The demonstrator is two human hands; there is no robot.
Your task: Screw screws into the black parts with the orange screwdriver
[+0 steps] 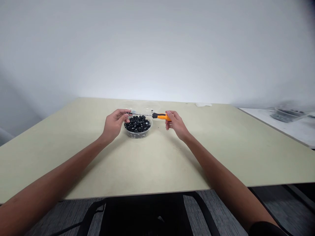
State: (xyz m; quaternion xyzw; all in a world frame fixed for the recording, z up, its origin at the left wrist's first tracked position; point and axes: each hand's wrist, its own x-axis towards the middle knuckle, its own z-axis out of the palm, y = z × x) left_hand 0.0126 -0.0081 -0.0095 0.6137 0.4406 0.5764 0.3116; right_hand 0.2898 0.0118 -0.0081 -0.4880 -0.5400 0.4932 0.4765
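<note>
My right hand [175, 123] is closed around the orange and black handle of a screwdriver [161, 116]. The shaft lies level and points left, above the far part of a clear round tub [137, 134]. Small shiny black pieces [137, 124] fill this tub. At the shaft's tip, my left hand [115, 123] pinches a small black piece [130, 113] between thumb and fingers. Whether the tip sits inside that piece or only touches it, I cannot tell.
Behind the tub lies clear plastic [147, 107], perhaps a lid. A flat white item [203, 105] rests near the wall. On a white table [302, 129] at the right stands another clear container [286, 115]. A black chair [145, 214] is below the near table edge.
</note>
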